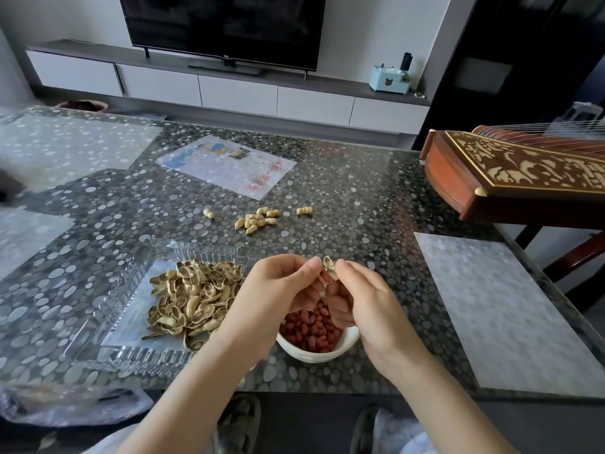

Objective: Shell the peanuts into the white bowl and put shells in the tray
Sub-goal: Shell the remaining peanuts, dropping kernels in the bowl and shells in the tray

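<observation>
L hand (281,290) + R hand (357,299) grip: both pinch split peanut shell (330,268) over white bowl (314,355) | shell prob. light, brittle | hold by rims.

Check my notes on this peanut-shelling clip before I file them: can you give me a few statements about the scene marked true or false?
1. The white bowl holds red-skinned kernels. True.
2. The clear tray is empty. False: it holds a pile of empty shells.
3. The left hand and right hand both pinch a peanut shell above the white bowl. True.
4. No unshelled peanuts remain on the table. False: a small heap of unshelled peanuts lies beyond the hands, with two single ones beside it.
</observation>
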